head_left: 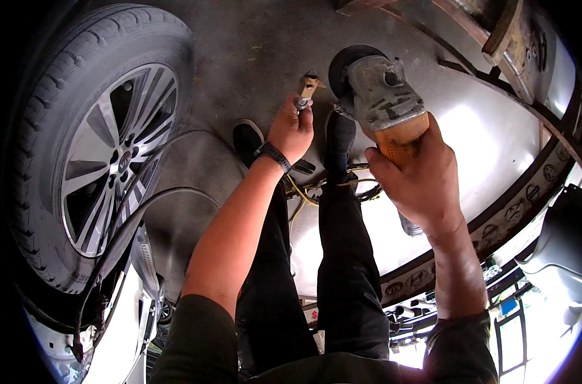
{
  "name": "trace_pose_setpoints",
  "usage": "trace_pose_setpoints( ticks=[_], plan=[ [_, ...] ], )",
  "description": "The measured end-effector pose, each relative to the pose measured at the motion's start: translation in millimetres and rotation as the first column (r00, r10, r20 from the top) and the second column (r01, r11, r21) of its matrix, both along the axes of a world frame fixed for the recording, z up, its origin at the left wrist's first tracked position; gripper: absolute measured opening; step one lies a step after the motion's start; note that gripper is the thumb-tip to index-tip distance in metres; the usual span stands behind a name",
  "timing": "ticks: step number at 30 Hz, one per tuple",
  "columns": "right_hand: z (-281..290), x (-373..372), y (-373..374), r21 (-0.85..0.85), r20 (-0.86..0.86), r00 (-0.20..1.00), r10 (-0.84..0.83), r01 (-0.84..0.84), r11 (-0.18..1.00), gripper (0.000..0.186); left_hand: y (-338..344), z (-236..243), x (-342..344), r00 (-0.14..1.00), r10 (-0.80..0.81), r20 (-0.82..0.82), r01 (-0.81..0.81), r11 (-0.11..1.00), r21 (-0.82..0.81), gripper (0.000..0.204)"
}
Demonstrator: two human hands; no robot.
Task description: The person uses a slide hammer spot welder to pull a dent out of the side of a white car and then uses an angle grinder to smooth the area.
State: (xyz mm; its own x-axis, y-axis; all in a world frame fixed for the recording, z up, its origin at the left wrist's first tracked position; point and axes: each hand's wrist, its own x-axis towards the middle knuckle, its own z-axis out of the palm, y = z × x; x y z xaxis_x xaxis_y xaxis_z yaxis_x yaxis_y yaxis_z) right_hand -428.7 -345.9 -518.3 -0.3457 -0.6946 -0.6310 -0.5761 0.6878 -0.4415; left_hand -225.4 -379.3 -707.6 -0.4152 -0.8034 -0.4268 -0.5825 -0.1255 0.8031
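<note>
Above the middle of a grey floor (246, 45), gripped in the right hand (425, 176): an angle grinder (387, 105) with an orange body, scuffed metal head and dark disc (342, 64), head aimed toward the floor's far edge. Fingers wrapped around the orange body, thumb laid along its left side. Just left of the disc, clasped between thumb and curled fingers of the left hand (293, 131): a small tan-and-silver piece (308, 86), tip close to the disc, contact impossible to tell. Around the left wrist, a dark wristband (275, 157). Below, between the two forearms, black trousers (351, 256) and dark shoes (245, 142) on the floor, with a yellow cord (297, 190) looped near the feet. Along the floor's left edge, a large tyre (41, 160) on a spoked wheel (122, 160), with a black hose (136, 216) curving in front. At the floor's far right corner, a rusty metal frame (515, 70); along the right edge, a curved strip (502, 221) bearing round emblems.
</note>
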Motion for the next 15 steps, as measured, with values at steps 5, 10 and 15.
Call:
trace_pose_setpoints(
  ticks=[5,10,15],
  plan=[
    [-1.7,4.8,-2.1,-0.107,0.073,0.994,0.078,-0.07,0.992,0.053,-1.9,-3.3,-0.9,0.996,0.014,-0.084,-0.029,0.984,-0.175,0.012],
    [-2.4,3.6,-4.8,-0.029,0.005,0.999,0.053,-0.053,0.998,0.053,-0.9,-7.8,2.5,0.997,0.051,-0.06,-0.057,0.993,-0.1,0.012],
    [-0.3,3.1,-6.9,-0.056,0.158,0.987,0.018,-0.01,0.998,0.058,-2.1,-0.4,-2.2,0.999,0.02,0.029,-0.014,0.984,-0.18,0.015]
  ],
)
